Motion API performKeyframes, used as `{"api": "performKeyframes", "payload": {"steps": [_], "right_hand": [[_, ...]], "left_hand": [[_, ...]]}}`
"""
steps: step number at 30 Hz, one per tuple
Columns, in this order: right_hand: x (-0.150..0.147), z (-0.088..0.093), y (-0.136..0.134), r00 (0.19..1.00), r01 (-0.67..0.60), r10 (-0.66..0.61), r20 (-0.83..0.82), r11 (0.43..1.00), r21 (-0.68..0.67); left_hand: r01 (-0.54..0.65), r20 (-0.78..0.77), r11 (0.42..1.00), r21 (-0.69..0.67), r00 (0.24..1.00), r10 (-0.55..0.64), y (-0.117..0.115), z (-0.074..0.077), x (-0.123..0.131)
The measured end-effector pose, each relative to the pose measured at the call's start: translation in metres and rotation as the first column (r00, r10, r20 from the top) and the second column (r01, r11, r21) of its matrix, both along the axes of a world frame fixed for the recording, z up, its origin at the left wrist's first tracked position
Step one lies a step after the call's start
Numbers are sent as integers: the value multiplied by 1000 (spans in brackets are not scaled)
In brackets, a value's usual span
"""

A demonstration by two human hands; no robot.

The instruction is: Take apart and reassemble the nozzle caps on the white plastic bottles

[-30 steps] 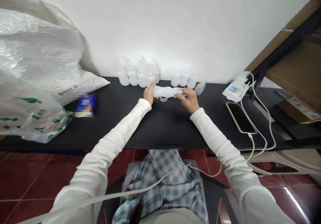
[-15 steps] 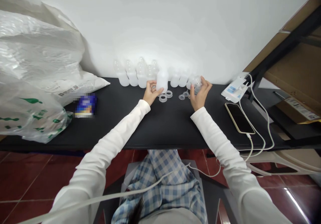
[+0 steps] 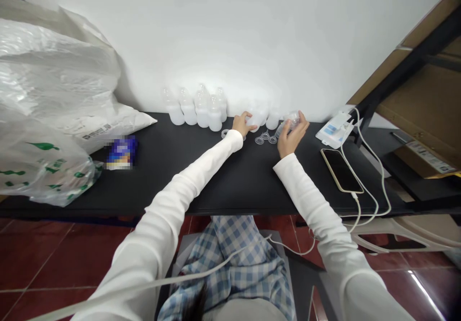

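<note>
My left hand (image 3: pixel 245 124) has its thumb and fingers around a translucent white plastic bottle (image 3: pixel 256 118), beside other bottles (image 3: pixel 273 118) at the wall. My right hand (image 3: pixel 292 136) is closed around a clear domed cap (image 3: pixel 293 117); part of it is hidden by the fingers. Several small clear rings (image 3: pixel 272 139) lie on the black table between my hands. Another ring (image 3: pixel 225 133) shows partly behind my left wrist. To the left, several white bottles with clear domed caps (image 3: pixel 215 112) stand upright in a group.
Large plastic bags (image 3: pixel 54 81) fill the left side, beside a blue packet (image 3: pixel 122 152). On the right are a white power strip (image 3: pixel 334 129), a phone (image 3: pixel 342 170) with a charging cable, and a shelf with cardboard boxes (image 3: pixel 425 102). The table (image 3: pixel 252 186) ends near my lap.
My left hand has moved right, from near the capped bottles to the bottles on the right. The right hand stays almost in place, with the clear cap still in it.
</note>
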State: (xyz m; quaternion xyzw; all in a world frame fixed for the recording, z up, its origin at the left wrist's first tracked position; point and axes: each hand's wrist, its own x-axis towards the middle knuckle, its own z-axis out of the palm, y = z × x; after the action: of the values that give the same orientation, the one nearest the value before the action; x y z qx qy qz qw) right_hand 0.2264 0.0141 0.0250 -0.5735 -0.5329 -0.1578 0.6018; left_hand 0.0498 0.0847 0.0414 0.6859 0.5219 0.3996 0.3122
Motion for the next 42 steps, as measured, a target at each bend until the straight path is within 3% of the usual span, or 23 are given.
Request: {"api": "performKeyframes", "payload": {"steps": [6,11,16,20,24,27,32,39,42], "right_hand": [[-1,-3,3,1000,-1,1,0,997,77],[-1,-8,7,1000,8,-6,-22,993,115],[0,-8,8,1000,-8,10,-23,996,84],[-6,-5,3,985,-171,170,-35,985,-25],[-23,-6,-5,939,-343,342,-33,927,-153],[-34,-8,-10,910,-415,406,-88,886,-205],[-42,-8,-16,896,-443,415,-155,851,-283],[-51,-9,-20,887,-439,461,-38,815,-378],[-52,-14,-18,890,-406,455,34,824,-394]], "left_hand": [[9,-49,997,-73,999,-12,6,-9,14],[-20,-5,999,-26,1000,20,12,-13,25],[54,-32,998,21,998,-54,10,-9,16],[56,85,985,163,994,-70,-16,-5,-1],[233,254,942,241,922,-293,-52,-13,-16],[283,311,922,264,880,-359,-67,-23,-24],[299,448,940,162,827,-340,-70,-31,-30],[216,575,976,-10,800,-171,-85,-16,-27],[191,593,979,-72,797,-112,-87,-13,-26]]}}
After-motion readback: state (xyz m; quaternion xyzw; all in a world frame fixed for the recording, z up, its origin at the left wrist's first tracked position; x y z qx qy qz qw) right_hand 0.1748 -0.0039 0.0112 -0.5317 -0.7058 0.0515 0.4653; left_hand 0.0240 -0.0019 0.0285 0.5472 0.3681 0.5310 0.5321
